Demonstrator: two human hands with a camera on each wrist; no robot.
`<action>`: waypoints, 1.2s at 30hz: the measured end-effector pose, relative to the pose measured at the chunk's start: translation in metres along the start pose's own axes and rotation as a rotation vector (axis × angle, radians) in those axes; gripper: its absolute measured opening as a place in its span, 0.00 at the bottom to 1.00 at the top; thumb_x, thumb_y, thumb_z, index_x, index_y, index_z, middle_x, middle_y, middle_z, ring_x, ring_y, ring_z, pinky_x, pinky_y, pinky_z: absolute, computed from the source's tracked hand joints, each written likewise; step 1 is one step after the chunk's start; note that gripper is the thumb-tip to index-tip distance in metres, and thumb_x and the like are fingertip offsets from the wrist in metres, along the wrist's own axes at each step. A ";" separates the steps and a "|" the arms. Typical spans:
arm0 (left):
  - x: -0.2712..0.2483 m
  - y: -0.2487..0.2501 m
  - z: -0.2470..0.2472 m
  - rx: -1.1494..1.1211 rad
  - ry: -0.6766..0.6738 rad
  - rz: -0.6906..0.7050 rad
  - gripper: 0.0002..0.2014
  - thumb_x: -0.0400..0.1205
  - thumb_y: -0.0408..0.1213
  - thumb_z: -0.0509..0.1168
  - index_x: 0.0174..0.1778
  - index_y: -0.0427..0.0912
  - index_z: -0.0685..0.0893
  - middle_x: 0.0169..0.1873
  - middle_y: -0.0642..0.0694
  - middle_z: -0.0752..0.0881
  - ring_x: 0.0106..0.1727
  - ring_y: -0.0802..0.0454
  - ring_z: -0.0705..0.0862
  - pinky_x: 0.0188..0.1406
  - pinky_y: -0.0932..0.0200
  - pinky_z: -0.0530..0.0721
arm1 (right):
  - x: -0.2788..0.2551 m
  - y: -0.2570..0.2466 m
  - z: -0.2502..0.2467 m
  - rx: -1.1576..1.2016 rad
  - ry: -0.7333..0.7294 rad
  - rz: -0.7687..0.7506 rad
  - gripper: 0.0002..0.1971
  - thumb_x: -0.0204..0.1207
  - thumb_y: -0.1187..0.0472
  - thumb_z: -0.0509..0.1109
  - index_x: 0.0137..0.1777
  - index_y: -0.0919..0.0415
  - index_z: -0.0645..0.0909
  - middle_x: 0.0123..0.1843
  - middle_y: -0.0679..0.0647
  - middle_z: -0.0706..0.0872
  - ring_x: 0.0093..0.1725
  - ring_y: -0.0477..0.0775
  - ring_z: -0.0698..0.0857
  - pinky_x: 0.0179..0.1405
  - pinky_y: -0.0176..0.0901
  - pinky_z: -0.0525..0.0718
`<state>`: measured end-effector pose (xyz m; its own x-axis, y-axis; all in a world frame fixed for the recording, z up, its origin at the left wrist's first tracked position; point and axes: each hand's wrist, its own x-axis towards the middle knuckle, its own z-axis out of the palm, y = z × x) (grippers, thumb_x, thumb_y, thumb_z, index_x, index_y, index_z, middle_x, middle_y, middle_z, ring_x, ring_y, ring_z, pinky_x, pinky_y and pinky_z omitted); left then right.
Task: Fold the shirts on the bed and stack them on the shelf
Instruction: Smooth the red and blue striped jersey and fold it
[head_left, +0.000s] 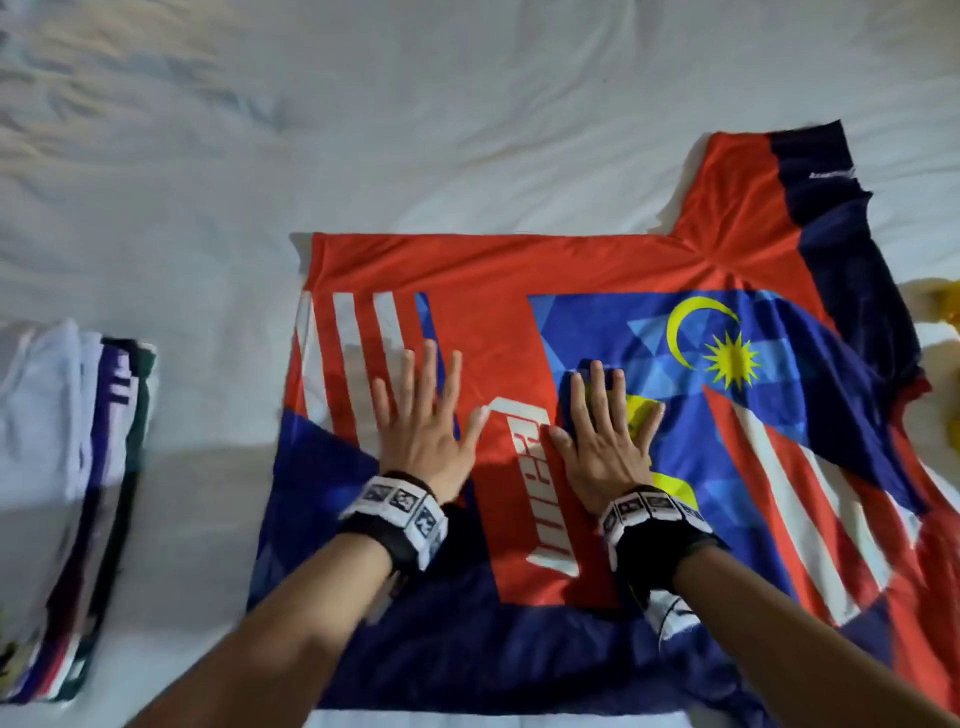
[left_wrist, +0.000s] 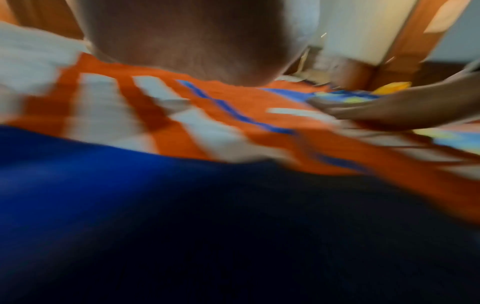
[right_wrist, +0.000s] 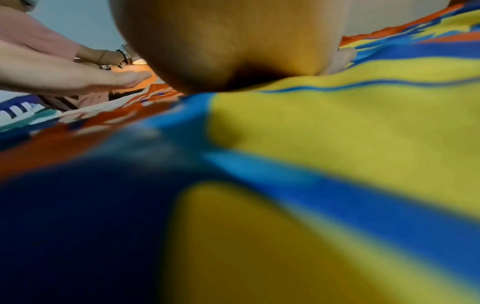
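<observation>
I found the shirt (head_left: 597, 364) spread flat on the bed (head_left: 363, 130), filling the centre and right of the head frame, one sleeve toward the upper right. My left hand (head_left: 423, 426) lay palm down on its red and white stripes, fingers straight and spread wide. My right hand (head_left: 605, 441) pressed flat just beside it on the blue panel, fingers straight, gripping nothing. A stack (head_left: 78, 493) of folded shirts sat at the left edge, well apart. Both wrist views were blurred.

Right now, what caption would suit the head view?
Both hands, left and right, press flat on a red-and-blue jersey beside a folded stack.
</observation>
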<state>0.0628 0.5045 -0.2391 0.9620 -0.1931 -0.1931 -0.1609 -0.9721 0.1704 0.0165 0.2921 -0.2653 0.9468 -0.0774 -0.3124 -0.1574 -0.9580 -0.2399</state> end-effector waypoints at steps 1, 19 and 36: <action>-0.026 0.029 0.015 -0.029 -0.019 0.057 0.35 0.85 0.63 0.43 0.86 0.53 0.48 0.86 0.48 0.44 0.86 0.46 0.41 0.82 0.34 0.41 | -0.013 -0.004 0.003 -0.001 -0.006 -0.011 0.38 0.78 0.34 0.36 0.86 0.49 0.44 0.87 0.47 0.37 0.85 0.52 0.34 0.74 0.78 0.33; -0.195 0.087 0.039 -0.189 -0.156 0.286 0.36 0.86 0.60 0.43 0.84 0.38 0.59 0.85 0.41 0.55 0.85 0.43 0.55 0.82 0.37 0.54 | -0.219 0.096 0.002 0.095 -0.080 0.142 0.45 0.72 0.28 0.44 0.86 0.49 0.43 0.87 0.50 0.34 0.84 0.53 0.31 0.74 0.72 0.28; -0.220 0.107 0.063 -0.074 -0.195 0.551 0.34 0.74 0.41 0.53 0.78 0.34 0.70 0.79 0.38 0.70 0.79 0.41 0.69 0.76 0.44 0.61 | -0.338 0.182 0.022 0.006 -0.019 -0.021 0.49 0.60 0.67 0.73 0.84 0.50 0.61 0.86 0.53 0.60 0.85 0.53 0.55 0.79 0.61 0.55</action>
<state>-0.1804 0.4346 -0.2389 0.6810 -0.6952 -0.2301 -0.6033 -0.7108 0.3616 -0.3386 0.1501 -0.2238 0.9444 -0.0518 -0.3248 -0.1394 -0.9575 -0.2524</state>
